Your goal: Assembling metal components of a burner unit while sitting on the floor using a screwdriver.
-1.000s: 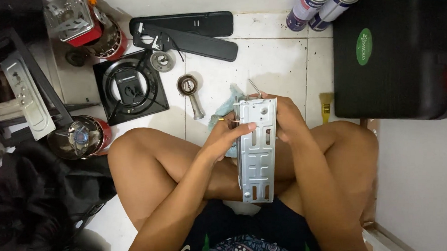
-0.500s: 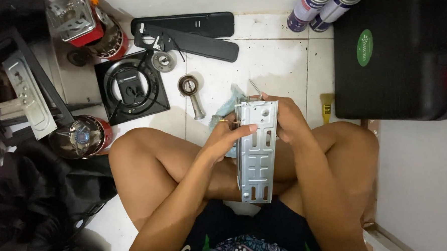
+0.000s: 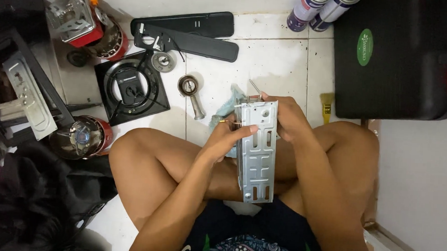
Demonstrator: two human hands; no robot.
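I sit cross-legged on a white tiled floor. A long silver metal bracket (image 3: 256, 154) with slots and holes stands upright over my lap. My left hand (image 3: 227, 138) grips its left edge, thumb lying across the upper face. Behind the bracket's top right, my right hand (image 3: 286, 118) is closed on a thin metal tool whose tip (image 3: 254, 86) pokes out above the fingers. A pale blue cloth (image 3: 229, 108) lies on the floor just beyond the hands.
A black burner plate (image 3: 132, 89), a small metal valve part (image 3: 191, 91) and two black elongated covers (image 3: 187, 33) lie ahead. Red gas canisters (image 3: 85, 137) and metal stove parts sit left. A black case (image 3: 397, 58) and spray cans (image 3: 319, 9) are at upper right.
The bracket and both hands have barely shifted; the hold on the bracket stays the same.
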